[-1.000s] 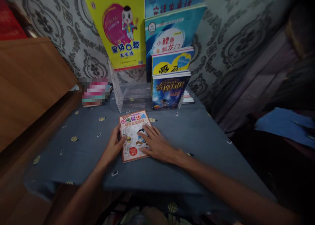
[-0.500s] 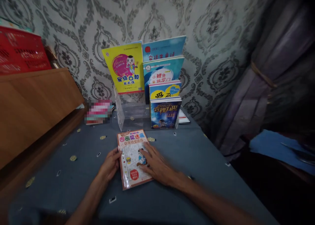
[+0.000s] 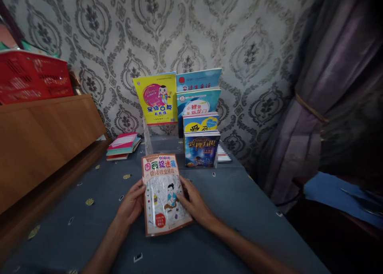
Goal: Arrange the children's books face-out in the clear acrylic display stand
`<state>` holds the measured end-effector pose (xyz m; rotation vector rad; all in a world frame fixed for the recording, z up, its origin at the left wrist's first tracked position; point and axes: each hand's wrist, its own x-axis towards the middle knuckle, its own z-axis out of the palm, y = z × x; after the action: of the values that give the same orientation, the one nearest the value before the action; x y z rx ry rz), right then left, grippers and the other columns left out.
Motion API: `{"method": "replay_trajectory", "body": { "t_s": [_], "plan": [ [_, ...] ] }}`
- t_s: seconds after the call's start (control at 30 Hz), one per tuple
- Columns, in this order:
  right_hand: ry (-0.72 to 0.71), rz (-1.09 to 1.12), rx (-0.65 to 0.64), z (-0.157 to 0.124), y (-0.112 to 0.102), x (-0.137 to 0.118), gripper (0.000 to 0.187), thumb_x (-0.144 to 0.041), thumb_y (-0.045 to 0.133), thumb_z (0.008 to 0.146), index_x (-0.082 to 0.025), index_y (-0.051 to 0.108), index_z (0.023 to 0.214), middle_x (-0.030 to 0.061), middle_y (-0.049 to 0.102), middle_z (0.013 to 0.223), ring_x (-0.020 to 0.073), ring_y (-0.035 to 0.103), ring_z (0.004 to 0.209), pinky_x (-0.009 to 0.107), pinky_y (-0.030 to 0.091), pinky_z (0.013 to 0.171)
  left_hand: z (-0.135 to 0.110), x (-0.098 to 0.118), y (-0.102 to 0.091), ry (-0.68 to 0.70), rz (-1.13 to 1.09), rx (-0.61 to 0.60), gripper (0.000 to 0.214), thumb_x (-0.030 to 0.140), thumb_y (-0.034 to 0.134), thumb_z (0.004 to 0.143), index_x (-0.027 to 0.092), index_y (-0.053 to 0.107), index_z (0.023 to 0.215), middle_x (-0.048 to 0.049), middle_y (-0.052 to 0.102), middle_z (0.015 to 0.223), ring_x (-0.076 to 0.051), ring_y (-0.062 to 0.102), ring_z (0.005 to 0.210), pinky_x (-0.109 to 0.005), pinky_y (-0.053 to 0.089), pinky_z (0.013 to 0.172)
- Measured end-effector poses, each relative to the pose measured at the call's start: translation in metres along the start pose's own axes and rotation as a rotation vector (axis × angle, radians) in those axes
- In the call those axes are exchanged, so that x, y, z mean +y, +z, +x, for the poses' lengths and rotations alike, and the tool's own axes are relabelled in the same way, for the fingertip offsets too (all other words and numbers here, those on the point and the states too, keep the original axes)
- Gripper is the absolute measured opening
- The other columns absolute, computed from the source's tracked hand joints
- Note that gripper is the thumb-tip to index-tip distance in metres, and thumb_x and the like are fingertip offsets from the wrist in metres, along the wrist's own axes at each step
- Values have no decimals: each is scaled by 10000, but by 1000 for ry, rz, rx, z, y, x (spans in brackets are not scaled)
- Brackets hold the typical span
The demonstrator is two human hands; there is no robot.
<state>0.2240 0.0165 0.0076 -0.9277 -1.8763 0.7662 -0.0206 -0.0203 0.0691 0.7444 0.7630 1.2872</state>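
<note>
A picture book [image 3: 163, 194] with a brown-edged cover, colourful title characters and a seated figure is held between both hands above the table. My left hand [image 3: 134, 200] is closed on its left edge, thumb on the cover and the other fingers behind. On the opposite edge, my right hand [image 3: 196, 204] grips with its thumb on the front; its fingers are partly hidden behind the book. Just beyond stands a clear display rack [image 3: 147, 140]. It bears a yellow workbook [image 3: 157, 100] on the left and, on the right, a stepped row of books, the front one a dark blue book [image 3: 201, 150].
A pink-topped stack of books [image 3: 122, 142] lies left of the rack. On the wooden cabinet [image 3: 44, 134] sits a red basket [image 3: 36, 76]. The patterned blue tablecloth [image 3: 239, 210] ends at the right, near a curtain [image 3: 317, 106] and a blue cloth [image 3: 338, 198].
My right hand has moved from lying across the cover to gripping the right edge. The book's top has tipped up towards me. The camera view has tilted upward.
</note>
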Motion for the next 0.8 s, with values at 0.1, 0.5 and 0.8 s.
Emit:
{"method": "replay_trajectory", "body": {
  "t_s": [0.1,0.5,0.8],
  "plan": [
    [8,55,117,16,-5,-12,670,-314,575,909,-216,379,1542,149,573,1455,306,603,1272,538,508,1055,4,15,4,54,65,-12,347,209,762,739,163,711,1079,-93,776,1086,-260,741,982,-378,567,923],
    [-127,-201,256,23,12,-41,625,-319,391,1030,-252,189,1617,114,422,1591,284,429,1446,538,419,1155,40,31,23,231,204,-21,238,112,578,508,163,728,686,-32,761,754,-189,670,737,-277,504,736],
    [-189,-256,302,2,15,-24,661,-279,469,1023,-288,170,1613,113,461,1561,266,486,1409,479,512,1091,41,22,24,217,300,-89,308,136,569,528,177,749,775,-51,775,810,-290,699,962,-385,516,910]
  ]
}}
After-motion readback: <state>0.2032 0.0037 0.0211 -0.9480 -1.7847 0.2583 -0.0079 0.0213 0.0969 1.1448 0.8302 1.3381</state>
